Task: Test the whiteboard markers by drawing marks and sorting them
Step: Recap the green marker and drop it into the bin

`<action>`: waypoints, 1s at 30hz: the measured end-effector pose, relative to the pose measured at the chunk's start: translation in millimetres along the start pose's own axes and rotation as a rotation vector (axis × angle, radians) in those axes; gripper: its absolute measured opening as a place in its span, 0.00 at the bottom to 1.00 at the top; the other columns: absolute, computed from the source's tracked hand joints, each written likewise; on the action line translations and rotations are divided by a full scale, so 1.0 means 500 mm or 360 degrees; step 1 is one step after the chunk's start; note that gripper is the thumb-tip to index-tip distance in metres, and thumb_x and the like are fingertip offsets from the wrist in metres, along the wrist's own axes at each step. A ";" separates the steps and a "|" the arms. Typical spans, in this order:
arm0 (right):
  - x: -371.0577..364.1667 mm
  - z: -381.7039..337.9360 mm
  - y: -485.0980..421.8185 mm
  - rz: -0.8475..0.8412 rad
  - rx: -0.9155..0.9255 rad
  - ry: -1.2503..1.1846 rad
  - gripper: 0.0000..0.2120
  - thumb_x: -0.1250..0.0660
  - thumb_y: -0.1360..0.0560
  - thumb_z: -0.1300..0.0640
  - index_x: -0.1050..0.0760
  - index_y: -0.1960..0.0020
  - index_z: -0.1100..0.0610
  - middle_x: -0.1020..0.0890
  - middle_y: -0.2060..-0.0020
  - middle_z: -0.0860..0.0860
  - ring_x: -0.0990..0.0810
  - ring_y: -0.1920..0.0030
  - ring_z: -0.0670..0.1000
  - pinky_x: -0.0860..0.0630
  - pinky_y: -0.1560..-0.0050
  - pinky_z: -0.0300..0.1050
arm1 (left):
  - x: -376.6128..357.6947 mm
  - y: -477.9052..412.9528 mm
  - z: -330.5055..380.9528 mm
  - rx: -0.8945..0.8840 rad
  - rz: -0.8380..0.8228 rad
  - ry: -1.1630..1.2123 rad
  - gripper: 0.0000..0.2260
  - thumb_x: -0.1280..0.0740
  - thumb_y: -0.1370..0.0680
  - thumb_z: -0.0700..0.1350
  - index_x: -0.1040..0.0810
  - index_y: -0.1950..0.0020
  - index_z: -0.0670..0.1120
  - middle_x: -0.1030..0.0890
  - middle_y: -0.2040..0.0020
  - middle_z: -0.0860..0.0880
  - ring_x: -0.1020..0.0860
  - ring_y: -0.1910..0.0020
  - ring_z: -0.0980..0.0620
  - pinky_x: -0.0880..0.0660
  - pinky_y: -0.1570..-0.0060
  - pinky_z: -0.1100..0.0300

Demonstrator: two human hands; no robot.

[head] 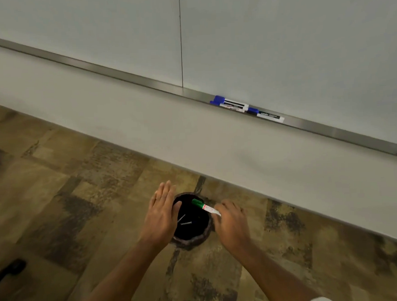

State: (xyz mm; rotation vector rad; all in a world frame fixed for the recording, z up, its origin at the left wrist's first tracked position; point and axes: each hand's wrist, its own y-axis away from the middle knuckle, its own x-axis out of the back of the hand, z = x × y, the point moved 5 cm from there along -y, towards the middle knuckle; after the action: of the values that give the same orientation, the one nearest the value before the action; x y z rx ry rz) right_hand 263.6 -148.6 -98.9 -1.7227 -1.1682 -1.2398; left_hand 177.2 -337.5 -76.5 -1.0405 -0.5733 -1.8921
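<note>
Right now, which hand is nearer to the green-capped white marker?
Right. The right hand pinches the green-capped white marker by its tail end; the left hand is open at the opposite side of the dark round container.

Classroom or office: wall whiteboard (279, 42), metal marker tray (120, 72), patterned floor (69, 203)

Head view – looks steeply down, tilted, close over floor (57, 203)
</note>
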 end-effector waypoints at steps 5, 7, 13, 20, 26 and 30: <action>-0.074 -0.019 -0.039 -0.0063 0.0017 0.0028 0.10 0.35 0.24 0.52 0.18 0.46 0.52 0.18 0.50 0.50 0.21 0.48 0.55 0.25 0.50 0.52 | -0.035 -0.027 -0.034 -0.0027 -0.0034 -0.0032 0.30 0.61 0.17 0.60 0.47 0.18 0.47 0.53 0.18 0.50 0.61 0.20 0.56 0.61 0.22 0.58; -0.099 -0.026 -0.057 -0.0079 0.0011 0.0007 0.10 0.35 0.23 0.52 0.19 0.46 0.53 0.18 0.49 0.50 0.21 0.47 0.55 0.25 0.49 0.53 | -0.046 -0.035 -0.047 -0.0030 -0.0025 -0.0036 0.29 0.60 0.16 0.58 0.47 0.18 0.46 0.52 0.18 0.50 0.61 0.20 0.56 0.59 0.21 0.56; -0.154 -0.029 -0.110 -0.0179 -0.0083 -0.0032 0.18 0.35 0.22 0.48 0.24 0.36 0.55 0.19 0.41 0.52 0.23 0.39 0.56 0.27 0.40 0.54 | -0.075 -0.048 -0.090 0.0043 0.0040 0.0020 0.26 0.56 0.15 0.56 0.47 0.18 0.47 0.52 0.18 0.51 0.60 0.20 0.57 0.59 0.21 0.57; -0.130 0.002 -0.088 -0.0061 -0.0211 -0.0204 0.16 0.33 0.22 0.50 0.22 0.38 0.56 0.19 0.41 0.52 0.23 0.38 0.56 0.29 0.40 0.55 | -0.071 -0.057 -0.100 0.0060 0.0040 0.0036 0.27 0.56 0.15 0.56 0.46 0.18 0.47 0.50 0.18 0.50 0.60 0.20 0.57 0.62 0.23 0.62; -0.034 0.007 -0.069 0.0206 -0.0203 -0.0341 0.12 0.31 0.23 0.53 0.21 0.41 0.56 0.19 0.42 0.51 0.23 0.39 0.55 0.30 0.40 0.53 | -0.026 -0.092 -0.050 -0.0012 0.0080 0.0055 0.23 0.49 0.13 0.49 0.47 0.18 0.46 0.51 0.18 0.50 0.60 0.20 0.58 0.62 0.23 0.62; 0.044 0.018 -0.055 0.0344 -0.0164 -0.0424 0.13 0.31 0.22 0.53 0.21 0.40 0.56 0.19 0.41 0.52 0.23 0.37 0.54 0.28 0.37 0.56 | -0.002 -0.111 0.000 -0.0085 0.0070 0.0056 0.24 0.48 0.13 0.48 0.48 0.18 0.46 0.51 0.18 0.49 0.59 0.19 0.56 0.56 0.21 0.54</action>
State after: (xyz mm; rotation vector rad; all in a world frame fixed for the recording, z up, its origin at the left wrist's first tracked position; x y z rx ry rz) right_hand 243.4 -125.3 -79.3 -2.0801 -1.0457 -0.9760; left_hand 130.0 -308.7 -76.4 -1.0434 -0.4780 -1.8923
